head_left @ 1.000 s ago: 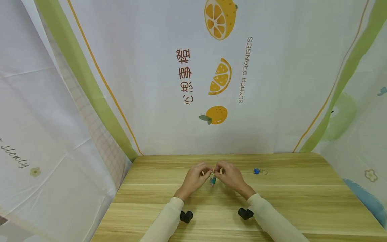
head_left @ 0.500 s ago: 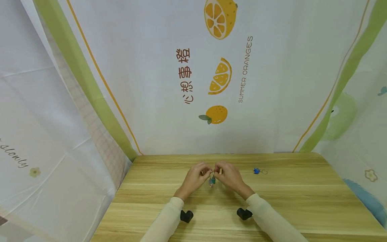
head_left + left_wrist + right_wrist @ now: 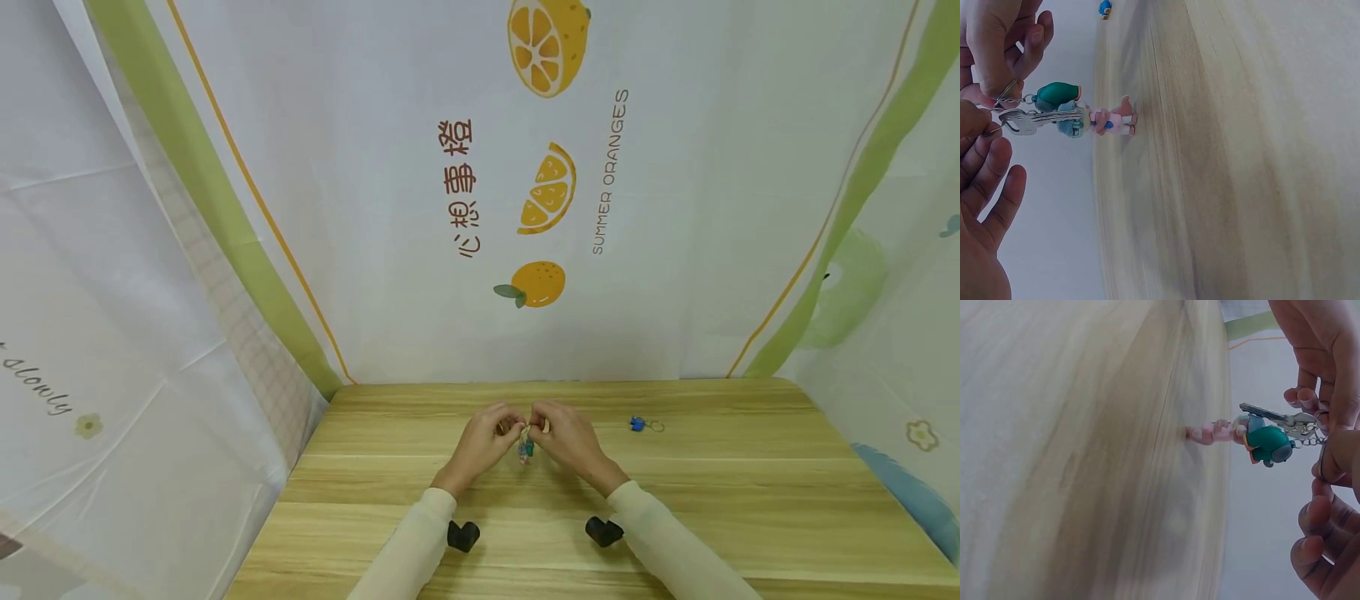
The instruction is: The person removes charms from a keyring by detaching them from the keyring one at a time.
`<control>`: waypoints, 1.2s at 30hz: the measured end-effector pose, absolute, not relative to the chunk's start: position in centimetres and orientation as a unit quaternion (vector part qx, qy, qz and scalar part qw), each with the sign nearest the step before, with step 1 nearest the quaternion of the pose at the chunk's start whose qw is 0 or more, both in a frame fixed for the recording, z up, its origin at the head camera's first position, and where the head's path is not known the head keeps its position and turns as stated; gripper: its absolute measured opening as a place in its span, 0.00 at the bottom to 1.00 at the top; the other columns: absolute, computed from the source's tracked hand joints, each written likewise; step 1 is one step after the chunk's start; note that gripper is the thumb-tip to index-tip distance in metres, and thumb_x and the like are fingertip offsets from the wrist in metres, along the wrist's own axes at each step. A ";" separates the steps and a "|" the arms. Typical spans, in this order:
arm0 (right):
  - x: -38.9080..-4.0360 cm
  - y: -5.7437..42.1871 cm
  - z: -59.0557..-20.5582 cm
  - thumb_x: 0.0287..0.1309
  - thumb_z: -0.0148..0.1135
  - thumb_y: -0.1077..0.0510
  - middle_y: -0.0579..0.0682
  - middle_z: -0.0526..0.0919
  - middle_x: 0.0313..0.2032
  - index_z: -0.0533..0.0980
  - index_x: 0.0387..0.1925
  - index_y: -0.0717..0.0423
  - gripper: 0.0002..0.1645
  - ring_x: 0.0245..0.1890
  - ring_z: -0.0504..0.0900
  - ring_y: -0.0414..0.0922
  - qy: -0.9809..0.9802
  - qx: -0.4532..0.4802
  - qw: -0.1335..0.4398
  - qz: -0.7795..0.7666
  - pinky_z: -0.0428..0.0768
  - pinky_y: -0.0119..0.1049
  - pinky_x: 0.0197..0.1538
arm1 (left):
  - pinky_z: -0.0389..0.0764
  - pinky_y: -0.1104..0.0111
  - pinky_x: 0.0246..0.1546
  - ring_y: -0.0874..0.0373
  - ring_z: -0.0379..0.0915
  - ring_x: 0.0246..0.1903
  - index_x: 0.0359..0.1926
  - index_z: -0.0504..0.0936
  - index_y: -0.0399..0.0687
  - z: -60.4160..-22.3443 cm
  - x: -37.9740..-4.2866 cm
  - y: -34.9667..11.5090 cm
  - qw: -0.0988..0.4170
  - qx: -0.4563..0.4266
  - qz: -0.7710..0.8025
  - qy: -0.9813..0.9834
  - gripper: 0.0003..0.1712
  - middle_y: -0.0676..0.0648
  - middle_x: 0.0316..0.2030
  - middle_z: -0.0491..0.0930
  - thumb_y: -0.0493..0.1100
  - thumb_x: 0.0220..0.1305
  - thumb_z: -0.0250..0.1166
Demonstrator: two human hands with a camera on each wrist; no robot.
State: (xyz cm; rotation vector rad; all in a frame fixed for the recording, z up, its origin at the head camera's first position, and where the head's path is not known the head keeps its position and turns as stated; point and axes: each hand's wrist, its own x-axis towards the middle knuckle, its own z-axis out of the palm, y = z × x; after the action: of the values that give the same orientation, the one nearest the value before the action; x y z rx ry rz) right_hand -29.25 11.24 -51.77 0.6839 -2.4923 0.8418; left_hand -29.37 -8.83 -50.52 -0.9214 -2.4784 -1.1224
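Both hands meet over the table in the head view, a key ring between their fingertips. The left hand [image 3: 480, 443] pinches the key-ring side from the left, and the right hand [image 3: 573, 439] pinches the metal ring [image 3: 1322, 461] from the right. A silver key [image 3: 1054, 117] hangs from it beside a green charm [image 3: 1057, 95] on a short chain. Below them dangles a small figurine [image 3: 1107, 120] in pink and pale blue, close over the wood. Fingers partly hide the ring.
A blue charm [image 3: 637, 424] with its own ring [image 3: 657, 426] lies on the wooden table [image 3: 735, 492], right of the hands. Black wrist-camera pieces [image 3: 462, 536] stick out at the sleeves. A white printed curtain [image 3: 405, 325] rises behind the table's back edge.
The right hand and wrist have shifted slightly left, toward the left hand. The hanging charms have swung a little; the left hand stays in place.
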 end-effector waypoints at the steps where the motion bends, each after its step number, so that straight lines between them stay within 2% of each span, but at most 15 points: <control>1: -29.3 11.2 -51.8 0.61 0.71 0.65 0.38 0.72 0.26 0.71 0.27 0.43 0.18 0.20 0.60 0.32 -0.896 0.247 0.213 0.300 0.58 0.27 0.24 | 0.83 0.74 0.36 0.64 0.78 0.33 0.45 0.88 0.44 -50.5 -29.4 -8.8 0.134 -0.318 -0.388 -0.854 0.04 0.48 0.38 0.85 0.36 0.76 0.66; 10: -29.1 11.1 -51.5 0.60 0.70 0.64 0.38 0.71 0.25 0.71 0.26 0.43 0.18 0.20 0.58 0.33 -0.905 0.242 0.209 0.281 0.56 0.27 0.25 | 0.83 0.73 0.36 0.63 0.78 0.33 0.44 0.88 0.43 -50.4 -29.3 -8.7 0.130 -0.315 -0.391 -0.855 0.05 0.48 0.37 0.85 0.36 0.76 0.66; 19: -29.4 11.5 -50.9 0.69 0.71 0.60 0.40 0.84 0.34 0.80 0.37 0.45 0.07 0.24 0.70 0.32 -0.907 0.208 0.164 0.327 0.71 0.29 0.27 | 0.83 0.72 0.39 0.64 0.78 0.34 0.48 0.88 0.44 -50.3 -29.3 -8.6 0.122 -0.295 -0.406 -0.856 0.07 0.49 0.38 0.85 0.41 0.78 0.65; 24: -29.6 11.8 -50.8 0.71 0.70 0.56 0.43 0.86 0.38 0.82 0.40 0.48 0.02 0.23 0.71 0.32 -0.897 0.211 0.154 0.357 0.73 0.29 0.28 | 0.83 0.71 0.41 0.63 0.77 0.36 0.49 0.88 0.46 -50.3 -29.3 -8.6 0.115 -0.282 -0.408 -0.861 0.08 0.50 0.39 0.85 0.43 0.79 0.64; 29: -29.8 12.2 -50.8 0.73 0.68 0.54 0.45 0.86 0.40 0.83 0.43 0.50 0.04 0.19 0.71 0.31 -0.884 0.226 0.138 0.386 0.73 0.30 0.25 | 0.84 0.70 0.41 0.62 0.79 0.37 0.50 0.88 0.47 -50.3 -29.3 -8.6 0.115 -0.276 -0.402 -0.866 0.08 0.50 0.42 0.86 0.43 0.78 0.65; 36: -29.7 12.4 -50.7 0.75 0.65 0.57 0.47 0.84 0.38 0.80 0.46 0.52 0.04 0.19 0.74 0.35 -0.864 0.219 0.081 0.445 0.75 0.32 0.23 | 0.83 0.71 0.40 0.63 0.78 0.36 0.47 0.89 0.45 -50.3 -29.3 -8.6 0.122 -0.267 -0.396 -0.870 0.08 0.50 0.40 0.85 0.42 0.78 0.65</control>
State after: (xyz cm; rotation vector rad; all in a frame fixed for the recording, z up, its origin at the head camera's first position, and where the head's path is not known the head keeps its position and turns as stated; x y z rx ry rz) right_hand -29.72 12.38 -50.65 0.6535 -2.5835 1.3307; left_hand -29.32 -8.62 -50.34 -0.7777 -2.5390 -1.1560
